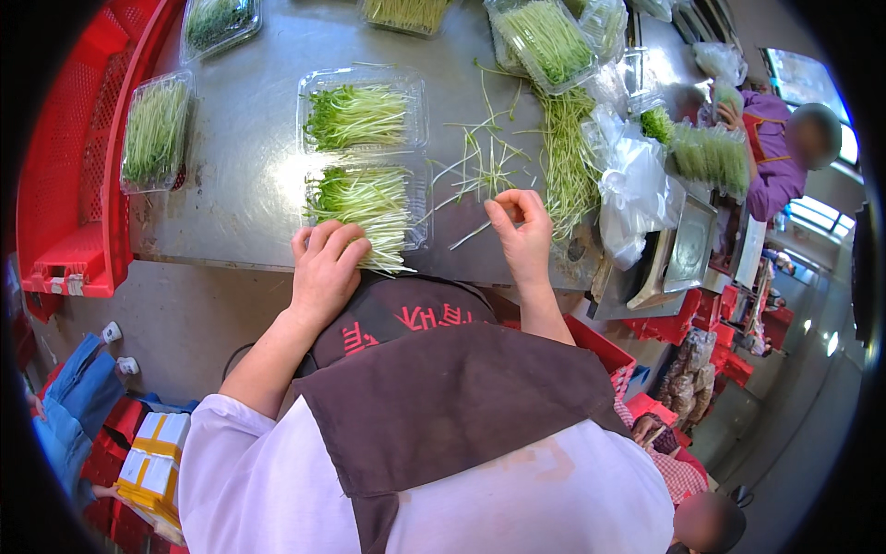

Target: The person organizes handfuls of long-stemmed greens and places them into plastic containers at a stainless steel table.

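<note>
A bundle of pale-stemmed sprouts with green leaves [367, 201] lies in the nearer clear plastic clamshell tray [419, 208], its stems spilling past the near rim. My left hand [329, 260] presses its curled fingers over the leafy near-left side of this bundle. To the right, my right hand [520, 225] hovers over the steel table with thumb and forefinger drawn together. One loose white stem [471, 235] lies just below that thumb; whether the fingers pinch anything is unclear. Scattered sprouts [488, 166] lie beyond the hand. A second clear tray [417, 90] behind holds another sprout bundle [360, 118].
A long sprout pile [564, 152] and crumpled plastic bags [633, 187] flank my right hand. Packed sprout boxes [158, 131] stand left, beside a red plastic crate [76, 152]. Another filled box [543, 41] sits at the back. A co-worker in purple [772, 152] handles packs on the right.
</note>
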Demonstrator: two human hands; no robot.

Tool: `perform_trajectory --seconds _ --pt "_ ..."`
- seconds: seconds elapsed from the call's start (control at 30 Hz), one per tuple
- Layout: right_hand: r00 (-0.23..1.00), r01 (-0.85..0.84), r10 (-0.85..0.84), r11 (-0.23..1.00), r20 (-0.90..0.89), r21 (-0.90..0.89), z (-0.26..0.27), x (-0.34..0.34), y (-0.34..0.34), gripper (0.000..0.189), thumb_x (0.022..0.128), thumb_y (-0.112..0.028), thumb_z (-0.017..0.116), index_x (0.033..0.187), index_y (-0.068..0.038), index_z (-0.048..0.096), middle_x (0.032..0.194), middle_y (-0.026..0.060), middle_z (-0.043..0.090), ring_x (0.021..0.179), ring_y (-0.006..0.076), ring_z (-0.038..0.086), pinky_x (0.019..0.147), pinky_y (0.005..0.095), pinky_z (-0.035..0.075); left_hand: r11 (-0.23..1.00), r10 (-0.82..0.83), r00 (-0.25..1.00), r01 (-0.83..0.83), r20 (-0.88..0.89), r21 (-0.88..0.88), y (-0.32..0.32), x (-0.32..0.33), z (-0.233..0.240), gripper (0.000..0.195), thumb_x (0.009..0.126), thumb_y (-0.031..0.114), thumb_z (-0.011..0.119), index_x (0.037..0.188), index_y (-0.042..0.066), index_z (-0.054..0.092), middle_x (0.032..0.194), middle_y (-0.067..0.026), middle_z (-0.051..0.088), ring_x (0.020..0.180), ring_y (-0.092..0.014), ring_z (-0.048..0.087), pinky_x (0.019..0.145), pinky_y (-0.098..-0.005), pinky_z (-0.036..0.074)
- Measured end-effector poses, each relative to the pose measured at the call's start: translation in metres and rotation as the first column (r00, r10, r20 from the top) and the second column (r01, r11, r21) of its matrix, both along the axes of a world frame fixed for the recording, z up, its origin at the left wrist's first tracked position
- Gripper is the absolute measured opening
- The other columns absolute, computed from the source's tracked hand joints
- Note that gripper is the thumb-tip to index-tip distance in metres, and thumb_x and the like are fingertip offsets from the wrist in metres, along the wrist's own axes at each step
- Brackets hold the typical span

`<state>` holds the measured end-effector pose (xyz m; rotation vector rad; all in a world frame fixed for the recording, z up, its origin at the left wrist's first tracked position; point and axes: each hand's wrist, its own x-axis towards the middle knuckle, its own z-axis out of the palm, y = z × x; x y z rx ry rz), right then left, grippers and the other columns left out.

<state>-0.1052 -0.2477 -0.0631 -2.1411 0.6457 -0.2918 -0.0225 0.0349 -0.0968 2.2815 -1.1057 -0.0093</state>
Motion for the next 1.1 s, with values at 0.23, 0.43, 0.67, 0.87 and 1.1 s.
perform_trajectory --seconds 0.23,0.43,0.67,0.87,1.1 --pt "0.871 -0.487 0.49 0.855 -0.029 -0.178 -0.004 0.014 0.062 0.009 0.083 -0.015 0.069 0.091 -0.01 0.067 0.088 0.0033 0.061 0.092 0.0241 0.056 0.079 0.0385 0.04 1.0 -0.012 1.0 0.012 0.011 0.012 -0.001 0.001 -0.001 0.042 0.06 0.001 0.067 0.1 0.014 0.061 0.107 -0.0004 0.06 0.111 -0.024 0.053 0.096 -0.045 0.033" --pt "0.836 -0.546 0.529 0.781 -0.143 -0.304 -0.012 0.021 0.066 0.012 0.081 -0.013 0.069 0.093 -0.011 0.069 0.092 0.0018 0.059 0.092 0.0241 0.054 0.079 0.0386 0.04 1.0 -0.009 1.0 0.009 0.007 0.011 0.0 0.0 -0.002 0.039 0.062 0.002 0.067 0.098 0.014 0.061 0.108 0.0001 0.06 0.111 -0.024 0.053 0.097 -0.0455 0.033" --pt "0.814 -0.578 0.569 0.772 -0.118 -0.264 -0.01 0.018 0.07 0.009 0.078 -0.011 0.067 0.087 -0.012 0.067 0.091 0.0006 0.059 0.094 0.0233 0.054 0.083 0.0399 0.039 0.999 0.013 0.999 -0.015 0.046 0.042 -0.003 0.0 0.003 0.03 0.07 0.004 0.066 0.097 0.016 0.062 0.117 0.0037 0.062 0.111 -0.021 0.054 0.095 -0.0435 0.035" --pt "0.79 -0.613 0.6 0.76 -0.129 -0.215 -0.01 0.017 0.069 0.01 0.076 -0.01 0.065 0.086 -0.012 0.067 0.089 -0.0002 0.059 0.094 0.0223 0.054 0.085 0.0398 0.039 0.999 0.002 1.0 -0.004 0.026 0.045 0.0 -0.002 -0.005 0.035 0.065 0.004 0.068 0.097 0.016 0.061 0.122 0.0039 0.062 0.114 -0.023 0.052 0.097 -0.0464 0.033" --pt "0.81 -0.583 0.577 0.773 -0.103 -0.252 -0.015 0.021 0.069 0.014 0.078 -0.009 0.068 0.091 -0.011 0.068 0.086 0.0007 0.06 0.09 0.0226 0.054 0.079 0.0379 0.038 0.999 -0.027 0.999 0.026 0.037 0.042 -0.001 0.001 0.0 0.037 0.063 0.003 0.068 0.097 0.016 0.061 0.115 0.0067 0.063 0.113 -0.022 0.052 0.097 -0.0458 0.032"
